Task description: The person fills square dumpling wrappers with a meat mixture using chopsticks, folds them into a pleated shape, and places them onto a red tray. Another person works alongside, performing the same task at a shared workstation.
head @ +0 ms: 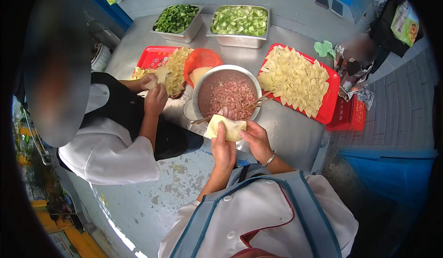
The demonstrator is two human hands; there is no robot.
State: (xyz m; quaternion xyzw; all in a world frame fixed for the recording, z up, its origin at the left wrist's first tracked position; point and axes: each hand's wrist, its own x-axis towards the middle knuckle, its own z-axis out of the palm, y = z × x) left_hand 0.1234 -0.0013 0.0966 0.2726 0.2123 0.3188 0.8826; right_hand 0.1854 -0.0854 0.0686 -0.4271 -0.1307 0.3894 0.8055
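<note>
My left hand [223, 149] holds a square, pale yellow dough wrapper [225, 127], its thumb lying on top. With its fingers, my right hand [255, 138] grips the wrapper's right edge. Both hands are at the near rim of a metal bowl [259, 85] of minced meat [233, 97]. Wooden chopsticks [258, 103] rest at the bowl's right, and more sticks show at its lower left. Right of the bowl, a red tray [330, 100] bears many folded dumplings [296, 80]. An orange-red plastic bag [204, 58] with a stack of wrappers [200, 74] lies at the bowl's left.
A co-worker's hands [154, 88] hold a wrapper beside another red tray [152, 55] of dumplings. Metal pans of dark chopped greens [176, 17] and pale chopped vegetable [239, 20] stand at the back of the steel table [277, 130]. A red box [347, 114] is at the right.
</note>
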